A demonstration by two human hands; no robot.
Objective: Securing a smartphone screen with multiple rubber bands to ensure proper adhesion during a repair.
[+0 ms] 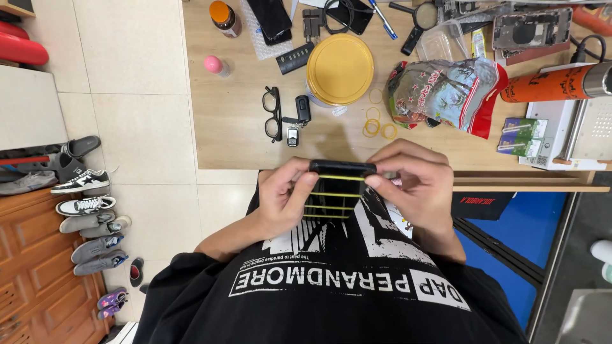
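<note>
The worktop [242, 127] carries a yellow lid [340, 68], glasses [273, 113] and loose bands [373, 127]. Before it, a black phone [338, 190], probably, is held at chest height, crossed by yellow bands. Both edges should be kept pinched evenly. The left hand [284, 197] and right hand [417, 185] are closed on it.

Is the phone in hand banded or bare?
Banded: four yellow rubber bands cross the black phone, held between left hand and right hand. Spare bands lie loose on the table.
</note>
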